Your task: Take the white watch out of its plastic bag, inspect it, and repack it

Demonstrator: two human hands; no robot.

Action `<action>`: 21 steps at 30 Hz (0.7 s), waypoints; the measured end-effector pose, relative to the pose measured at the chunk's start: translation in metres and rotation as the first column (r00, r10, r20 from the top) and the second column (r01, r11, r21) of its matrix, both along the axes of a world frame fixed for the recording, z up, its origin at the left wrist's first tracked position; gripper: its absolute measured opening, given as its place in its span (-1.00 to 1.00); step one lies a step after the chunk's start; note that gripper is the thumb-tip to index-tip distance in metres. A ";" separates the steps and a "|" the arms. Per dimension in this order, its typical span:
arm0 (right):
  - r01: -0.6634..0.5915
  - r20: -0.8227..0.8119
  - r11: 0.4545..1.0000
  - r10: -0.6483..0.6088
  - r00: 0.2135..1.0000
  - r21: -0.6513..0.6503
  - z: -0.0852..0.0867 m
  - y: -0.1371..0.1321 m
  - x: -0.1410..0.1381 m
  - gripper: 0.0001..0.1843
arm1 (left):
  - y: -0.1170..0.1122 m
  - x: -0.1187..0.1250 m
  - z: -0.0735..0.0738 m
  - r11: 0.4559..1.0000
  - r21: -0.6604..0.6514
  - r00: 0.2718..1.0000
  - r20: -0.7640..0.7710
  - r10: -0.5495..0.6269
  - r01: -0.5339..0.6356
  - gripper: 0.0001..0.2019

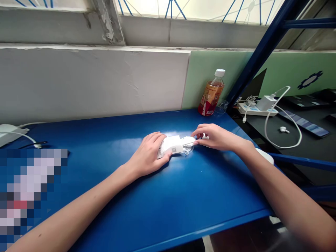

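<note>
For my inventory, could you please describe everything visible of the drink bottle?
The drink bottle looks like clear plastic, with a white cap on, an orange-and-red printed label and apparently amber liquid. It stands upright on the blue table, near the green panel. A clear piece is beside it; contact is unclear. Nobody holds it.

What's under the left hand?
A white printed package, partly covered by the left hand; its right part, bearing a square code, shows on the blue tabletop. Whatever lies beneath the palm is hidden.
</note>
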State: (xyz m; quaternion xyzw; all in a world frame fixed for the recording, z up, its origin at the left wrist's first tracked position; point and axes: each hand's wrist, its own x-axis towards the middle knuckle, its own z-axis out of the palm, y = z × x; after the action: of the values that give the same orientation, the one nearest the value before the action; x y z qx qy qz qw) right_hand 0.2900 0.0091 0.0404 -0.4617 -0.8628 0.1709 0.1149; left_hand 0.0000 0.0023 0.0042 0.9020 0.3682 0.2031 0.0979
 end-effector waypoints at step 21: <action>-0.043 -0.115 0.990 0.059 0.992 0.137 -0.016 -0.003 -0.014 -0.71 | 0.001 -0.002 -0.003 0.999 0.034 0.998 0.051 0.022 -0.024 -0.52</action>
State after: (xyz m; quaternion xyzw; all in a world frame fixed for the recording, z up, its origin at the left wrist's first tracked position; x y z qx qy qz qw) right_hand 0.2761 0.0059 0.0243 -0.4198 -0.8755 0.1424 0.1925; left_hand -0.0017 0.0033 0.0011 0.8939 0.3723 0.2332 0.0894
